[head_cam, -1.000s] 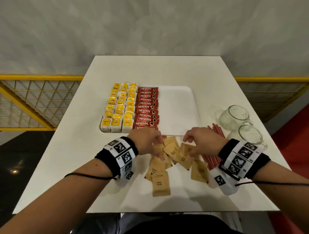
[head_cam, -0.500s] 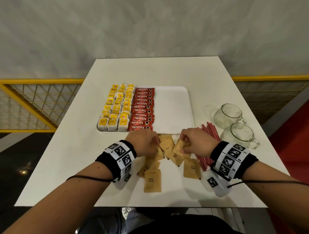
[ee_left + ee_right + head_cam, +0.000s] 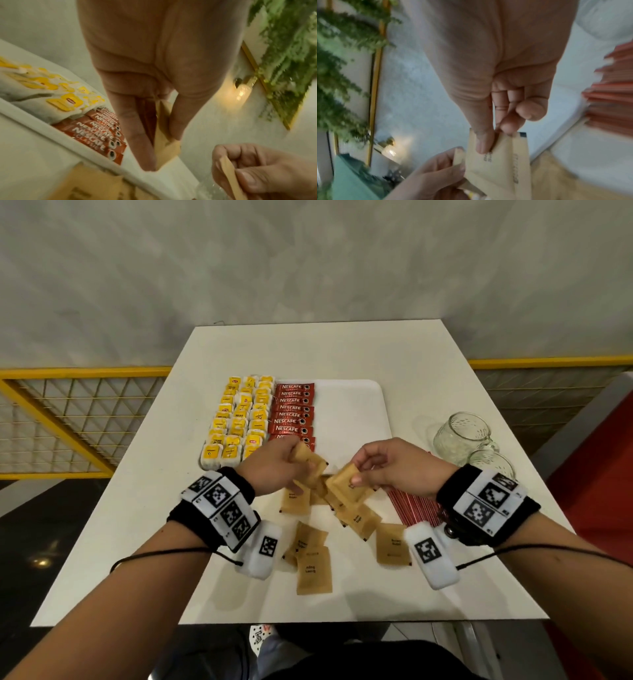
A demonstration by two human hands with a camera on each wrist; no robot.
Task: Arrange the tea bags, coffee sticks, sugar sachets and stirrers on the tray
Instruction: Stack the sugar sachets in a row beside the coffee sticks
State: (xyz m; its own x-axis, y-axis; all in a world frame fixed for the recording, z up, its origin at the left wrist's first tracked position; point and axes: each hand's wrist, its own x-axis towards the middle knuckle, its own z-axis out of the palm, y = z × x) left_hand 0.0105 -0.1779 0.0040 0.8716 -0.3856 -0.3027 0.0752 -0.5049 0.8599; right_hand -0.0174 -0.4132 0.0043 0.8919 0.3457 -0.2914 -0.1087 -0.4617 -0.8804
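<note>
At the near edge of the white tray [image 3: 356, 405], above the counter [image 3: 428, 354], both hands are raised with brown sugar sachets pinched in them. The left hand [image 3: 274, 470] holds a small stack between thumb and fingers [image 3: 135, 135]; the right hand [image 3: 394, 467] grips one sachet [image 3: 496, 169] by its sealed top edge, thumb over forefinger. The remaining loose sachets [image 3: 313, 571] lie scattered toward 6 o'clock of the tray, some overlapping.

These paper packets look light and limp, likely to bend or slide from a stack, so pinching along the stiffer crimped ends and squaring the edges together seems the safest hold; hard squeezing could burst one.

On the tray, yellow-tagged tea bags [image 3: 239, 422] fill the 9 o'clock side in rows, with red Nescafé coffee sticks [image 3: 293, 409] just beside them toward the middle. The 3 o'clock half is bare, the probable place for sugar. Red stirrers [image 3: 414, 505] lie on the counter under the right wrist, at about 4 o'clock of the tray, and two clear glass mugs [image 3: 459, 433] stand beyond at 3 o'clock. A careless right elbow could knock the mugs, and a low pass could ruffle the coffee row.
</note>
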